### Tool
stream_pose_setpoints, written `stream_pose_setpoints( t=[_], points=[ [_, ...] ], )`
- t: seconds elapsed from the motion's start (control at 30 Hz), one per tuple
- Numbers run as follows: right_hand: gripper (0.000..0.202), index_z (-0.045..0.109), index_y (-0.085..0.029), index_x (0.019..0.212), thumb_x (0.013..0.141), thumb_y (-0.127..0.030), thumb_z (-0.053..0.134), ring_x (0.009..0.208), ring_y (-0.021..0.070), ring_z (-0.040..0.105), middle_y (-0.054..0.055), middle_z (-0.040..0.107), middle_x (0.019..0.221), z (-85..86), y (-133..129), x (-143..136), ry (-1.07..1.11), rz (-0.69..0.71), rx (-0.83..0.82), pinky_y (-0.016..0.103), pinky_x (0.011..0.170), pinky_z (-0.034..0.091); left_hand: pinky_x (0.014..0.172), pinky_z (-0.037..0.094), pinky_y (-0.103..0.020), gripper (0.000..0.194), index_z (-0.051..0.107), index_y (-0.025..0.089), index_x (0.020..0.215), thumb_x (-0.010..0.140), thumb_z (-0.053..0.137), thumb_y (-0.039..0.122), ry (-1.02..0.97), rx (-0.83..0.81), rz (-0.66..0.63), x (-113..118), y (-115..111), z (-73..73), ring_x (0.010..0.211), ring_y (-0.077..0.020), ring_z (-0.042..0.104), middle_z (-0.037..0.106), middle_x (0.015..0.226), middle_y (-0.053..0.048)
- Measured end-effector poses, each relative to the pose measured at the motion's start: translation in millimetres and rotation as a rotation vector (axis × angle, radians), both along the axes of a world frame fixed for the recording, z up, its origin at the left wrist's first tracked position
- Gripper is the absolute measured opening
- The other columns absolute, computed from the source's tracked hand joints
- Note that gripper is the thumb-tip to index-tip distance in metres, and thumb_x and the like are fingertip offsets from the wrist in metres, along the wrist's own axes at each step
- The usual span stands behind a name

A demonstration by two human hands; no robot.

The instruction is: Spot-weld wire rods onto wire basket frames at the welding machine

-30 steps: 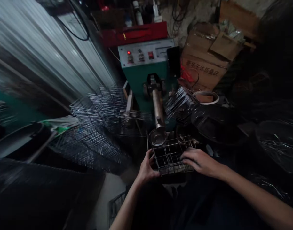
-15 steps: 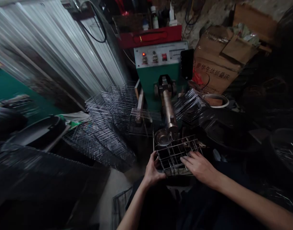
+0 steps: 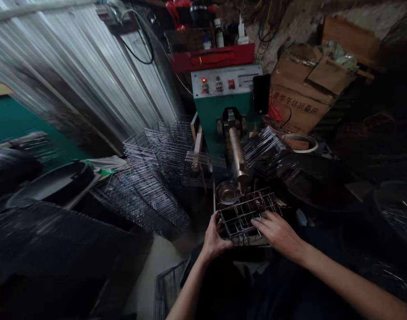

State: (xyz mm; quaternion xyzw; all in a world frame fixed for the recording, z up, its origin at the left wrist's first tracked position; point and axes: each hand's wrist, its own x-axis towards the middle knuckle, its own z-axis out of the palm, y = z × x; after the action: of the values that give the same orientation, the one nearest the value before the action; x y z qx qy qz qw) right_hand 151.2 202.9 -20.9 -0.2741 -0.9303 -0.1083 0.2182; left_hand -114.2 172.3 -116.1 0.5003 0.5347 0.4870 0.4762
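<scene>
A small wire rack (image 3: 244, 215) of crossed metal rods lies in front of me, below the machine's metal arm (image 3: 238, 160). My left hand (image 3: 215, 239) grips its left end, thumb at the near edge and fingers at the far corner. My right hand (image 3: 279, 232) rests over the rack's right part, with the fingers on the rods and its fingertips partly hidden. Just beyond the rack sits a round metal dish (image 3: 227, 193), beside the tip of the arm. The green machine (image 3: 208, 111) behind carries a panel with a lit red lamp (image 3: 204, 80).
Stacked wire mesh racks (image 3: 150, 178) stand to the left. More bent wire pieces (image 3: 265, 144) lie right of the arm, near a white-rimmed bucket (image 3: 303, 143) and a cardboard box (image 3: 300, 95). A phone (image 3: 261, 94) hangs at the machine's right side. A dark tub (image 3: 390, 209) holds wire bits.
The view has shifted slightly, so the machine and surroundings sit a little lower and to the right. Both hands keep nearly the same hold on the rack.
</scene>
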Motion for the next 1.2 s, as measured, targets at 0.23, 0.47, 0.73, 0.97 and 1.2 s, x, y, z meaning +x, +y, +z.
stream_pose_setpoints(
  t=[0.23, 0.47, 0.73, 0.97, 1.2],
  points=[
    [0.035, 0.067, -0.009, 0.121, 0.090, -0.003, 0.052, 0.098, 0.0261, 0.061, 0.011, 0.072, 0.112, -9.3, 14.0, -3.5, 0.079, 0.048, -0.041, 0.038, 0.085, 0.053, 0.098, 0.053, -0.054, 0.119, 0.028, 0.028, 0.146, 0.047, 0.093, 0.026, 0.002, 0.049, -0.025, -5.6, 14.9, -6.4, 0.123, -0.0367, 0.057, 0.043, 0.145, -0.016],
    [0.034, 0.066, -0.014, 0.123, 0.091, -0.007, 0.055, 0.102, 0.0251, 0.062, 0.010, 0.072, 0.113, -13.5, 30.8, -10.9, 0.076, -0.009, -0.071, 0.039, 0.088, 0.052, 0.099, 0.053, -0.051, 0.113, 0.028, 0.027, 0.143, 0.049, 0.092, 0.023, -0.016, 0.070, -0.028, -10.6, 32.2, -5.0, 0.124, -0.0360, 0.056, 0.039, 0.148, -0.017],
    [0.021, 0.065, -0.015, 0.107, 0.093, -0.005, 0.053, 0.095, 0.0235, 0.059, 0.008, 0.067, 0.098, -2.0, 34.6, -19.2, 0.063, -0.039, -0.190, 0.038, 0.091, 0.048, 0.096, 0.054, -0.052, 0.107, 0.033, 0.028, 0.139, 0.050, 0.091, 0.024, -0.019, 0.079, -0.035, -14.1, 37.4, -2.7, 0.120, -0.0346, 0.060, 0.040, 0.146, -0.016],
    [0.014, 0.063, -0.016, 0.091, 0.097, -0.011, 0.051, 0.088, 0.0238, 0.051, 0.008, 0.058, 0.092, -0.6, 43.3, -27.0, 0.131, -0.181, -0.124, 0.035, 0.083, 0.044, 0.094, 0.056, -0.049, 0.105, 0.032, 0.028, 0.138, 0.052, 0.092, 0.027, -0.063, 0.041, -0.083, -25.8, 57.0, 6.9, 0.115, -0.0313, 0.063, 0.044, 0.144, -0.015],
    [0.017, 0.065, -0.018, 0.093, 0.101, -0.022, 0.051, 0.091, 0.0245, 0.049, 0.009, 0.059, 0.094, -4.1, 62.5, -32.5, 0.199, -0.194, -0.066, 0.034, 0.081, 0.041, 0.094, 0.057, -0.047, 0.106, 0.031, 0.025, 0.141, 0.053, 0.091, 0.027, -0.085, 0.067, -0.072, -23.9, 67.3, 16.7, 0.113, -0.0309, 0.065, 0.049, 0.140, -0.016]
  ],
)
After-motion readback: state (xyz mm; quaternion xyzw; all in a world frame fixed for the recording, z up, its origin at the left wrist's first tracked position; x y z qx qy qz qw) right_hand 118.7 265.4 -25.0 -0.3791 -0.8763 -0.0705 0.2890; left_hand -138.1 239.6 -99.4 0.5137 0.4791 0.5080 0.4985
